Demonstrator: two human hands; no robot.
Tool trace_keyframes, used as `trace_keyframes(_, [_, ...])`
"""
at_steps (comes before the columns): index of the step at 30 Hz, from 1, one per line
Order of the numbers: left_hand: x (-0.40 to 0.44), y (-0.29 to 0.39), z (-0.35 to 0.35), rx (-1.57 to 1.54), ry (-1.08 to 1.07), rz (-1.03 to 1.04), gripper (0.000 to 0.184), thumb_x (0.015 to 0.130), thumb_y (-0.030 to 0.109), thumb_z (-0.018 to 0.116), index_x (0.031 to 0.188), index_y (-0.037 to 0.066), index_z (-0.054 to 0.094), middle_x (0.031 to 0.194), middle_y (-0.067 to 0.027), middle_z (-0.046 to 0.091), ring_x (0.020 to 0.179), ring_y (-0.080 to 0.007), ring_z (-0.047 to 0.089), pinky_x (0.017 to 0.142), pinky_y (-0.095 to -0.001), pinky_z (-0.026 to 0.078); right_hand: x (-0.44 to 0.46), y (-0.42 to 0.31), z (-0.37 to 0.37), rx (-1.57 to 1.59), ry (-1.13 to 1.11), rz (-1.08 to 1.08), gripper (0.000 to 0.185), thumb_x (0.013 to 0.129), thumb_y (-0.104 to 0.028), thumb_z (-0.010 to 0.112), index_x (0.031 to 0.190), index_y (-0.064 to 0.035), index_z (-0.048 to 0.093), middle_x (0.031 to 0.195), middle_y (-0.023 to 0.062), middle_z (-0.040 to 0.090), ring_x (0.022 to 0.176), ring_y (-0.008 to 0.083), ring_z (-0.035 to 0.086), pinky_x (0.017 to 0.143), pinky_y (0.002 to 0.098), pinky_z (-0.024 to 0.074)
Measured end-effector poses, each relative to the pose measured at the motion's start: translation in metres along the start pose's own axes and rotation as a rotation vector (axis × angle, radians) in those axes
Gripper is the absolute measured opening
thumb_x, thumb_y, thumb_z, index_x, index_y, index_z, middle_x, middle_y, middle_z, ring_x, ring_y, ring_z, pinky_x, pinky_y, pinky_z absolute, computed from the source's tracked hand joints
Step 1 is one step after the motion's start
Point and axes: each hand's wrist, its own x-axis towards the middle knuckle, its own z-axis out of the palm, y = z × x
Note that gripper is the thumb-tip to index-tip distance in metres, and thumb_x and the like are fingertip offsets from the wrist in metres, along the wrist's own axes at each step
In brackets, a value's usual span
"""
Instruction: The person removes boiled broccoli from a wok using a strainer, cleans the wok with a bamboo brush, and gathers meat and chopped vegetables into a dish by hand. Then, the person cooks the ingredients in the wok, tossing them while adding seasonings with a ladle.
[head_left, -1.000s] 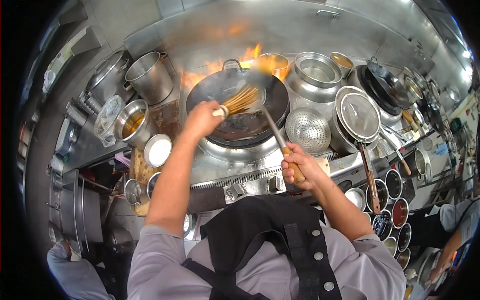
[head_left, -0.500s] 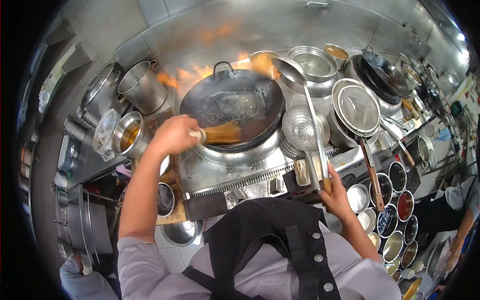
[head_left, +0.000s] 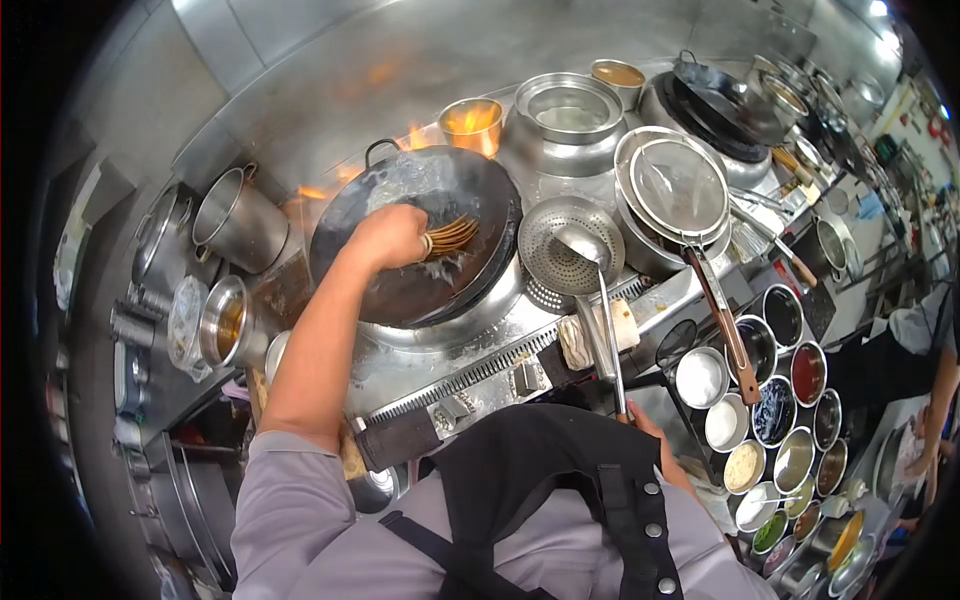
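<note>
My left hand [head_left: 388, 238] is closed around a bamboo wok brush [head_left: 455, 237], its bristles against the inside of a large dark wok [head_left: 430, 290]. Some liquid and whitish foam wet the wok's inner surface. Low at the right, my right hand [head_left: 650, 432] grips the end of a long-handled ladle [head_left: 607, 330]; most of its fingers are hidden by the apron. The ladle's bowl is over a perforated strainer [head_left: 545, 235], which lies to the right of the wok.
Flames rise behind the wok, around a small metal pot [head_left: 470, 125]. Fine-mesh sieves [head_left: 680, 185] rest on a pot at the right. Seasoning bowls [head_left: 774, 410] crowd the lower right. A tall pot [head_left: 240, 220] and an oil container [head_left: 228, 320] stand left. Another person's arm [head_left: 938, 400] shows at far right.
My left hand has carried the brush from the wok's near left rim further inside. The ladle has come down from above the back pots to the strainer. The camera view has shifted.
</note>
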Motion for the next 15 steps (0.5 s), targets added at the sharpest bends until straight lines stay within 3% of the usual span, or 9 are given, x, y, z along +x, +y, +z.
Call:
trace_keyframes(1, [0.012,-0.004,0.005,0.001,-0.012,0.012,0.022,0.075,0.019,0.065,0.091,0.005,0.071,0.09,-0.0212,0.071,0.086,-0.0391,0.069,0.079,-0.0482,0.054,-0.016,-0.009,0.007,-0.43,0.073,-0.262,0.063,0.097,-0.019,0.066,0.154,-0.0152,0.041,0.094,0.0083,0.06,0.081,0.0152,0.058,0.078,0.0289,0.0496])
trace_keyframes(3, [0.05,-0.036,0.028,-0.065,0.097,-0.228,0.022,0.075,0.019,0.066,0.09,0.004,0.07,0.089,-0.0222,0.071,0.085,-0.038,0.069,0.077,-0.0482,0.054,-0.018,-0.008,0.0,-0.313,0.061,-0.097,0.064,0.094,-0.017,0.068,0.152,-0.0137,0.043,0.103,0.0105,0.06,0.085,0.0175,0.059,0.082,0.0283,0.0496])
trace_keyframes(4, [0.07,-0.066,0.054,-0.005,0.31,-0.161,0.022,0.075,0.018,0.066,0.089,0.002,0.07,0.086,-0.0223,0.071,0.078,-0.0381,0.07,0.071,-0.0474,0.055,-0.021,-0.01,0.002,-0.558,0.135,-0.279,0.064,0.092,-0.015,0.07,0.151,-0.0129,0.044,0.105,0.0121,0.061,0.089,0.019,0.06,0.082,0.0292,0.0503])
trace_keyframes(5, [0.072,-0.058,0.042,-0.006,0.313,-0.151,0.022,0.075,0.018,0.066,0.089,0.002,0.07,0.086,-0.0223,0.071,0.078,-0.0381,0.07,0.071,-0.0474,0.055,-0.026,-0.014,0.003,-0.801,0.216,-0.459,0.065,0.091,-0.012,0.071,0.15,-0.0121,0.045,0.107,0.0137,0.061,0.092,0.0204,0.061,0.081,0.03,0.0509])
trace_keyframes(7, [0.059,-0.025,-0.003,-0.14,-0.104,-0.362,0.029,0.077,0.017,0.061,0.1,0.005,0.074,0.095,-0.0211,0.073,0.094,-0.0401,0.07,0.085,-0.0498,0.056,-0.047,-0.036,0.005,-0.764,0.223,-0.423,0.064,0.091,-0.012,0.071,0.15,-0.0113,0.045,0.11,0.015,0.061,0.096,0.0226,0.061,0.08,0.0317,0.0519])
trace_keyframes(8, [0.048,-0.004,-0.015,-0.016,-0.254,-0.315,0.029,0.077,0.016,0.061,0.101,0.005,0.074,0.101,-0.0214,0.073,0.097,-0.0396,0.07,0.088,-0.0495,0.055,-0.05,-0.045,0.004,-0.727,0.219,-0.397,0.064,0.092,-0.012,0.071,0.15,-0.0104,0.045,0.113,0.0162,0.061,0.099,0.0248,0.062,0.079,0.0334,0.0528])
trace_keyframes(9, [0.042,-0.012,0.003,0.149,-0.122,-0.059,0.031,0.078,0.016,0.062,0.104,0.004,0.073,0.105,-0.021,0.073,0.1,-0.0384,0.07,0.089,-0.0476,0.055,-0.044,-0.044,-0.001,-0.728,0.222,-0.401,0.064,0.092,-0.012,0.071,0.15,-0.0104,0.045,0.113,0.0162,0.061,0.099,0.0248,0.062,0.079,0.0334,0.0528])
trace_keyframes(11, [0.051,-0.023,0.031,0.111,-0.021,-0.105,0.033,0.08,0.02,0.064,0.107,0.003,0.072,0.107,-0.0207,0.073,0.101,-0.0385,0.07,0.089,-0.0459,0.055,-0.043,-0.03,-0.007,-0.396,0.299,-0.258,0.062,0.091,-0.012,0.073,0.148,-0.0084,0.046,0.115,0.0165,0.061,0.102,0.0271,0.063,0.077,0.0356,0.0537])
trace_keyframes(15, [0.07,-0.035,-0.001,-0.007,-0.037,-0.31,0.037,0.083,0.029,0.065,0.108,0.003,0.072,0.106,-0.0221,0.072,0.1,-0.039,0.069,0.088,-0.0452,0.055,-0.043,-0.074,0.014,-0.603,0.344,-0.499,0.058,0.09,-0.011,0.074,0.143,-0.0062,0.051,0.114,0.0141,0.061,0.102,0.0258,0.062,0.076,0.0347,0.0543])
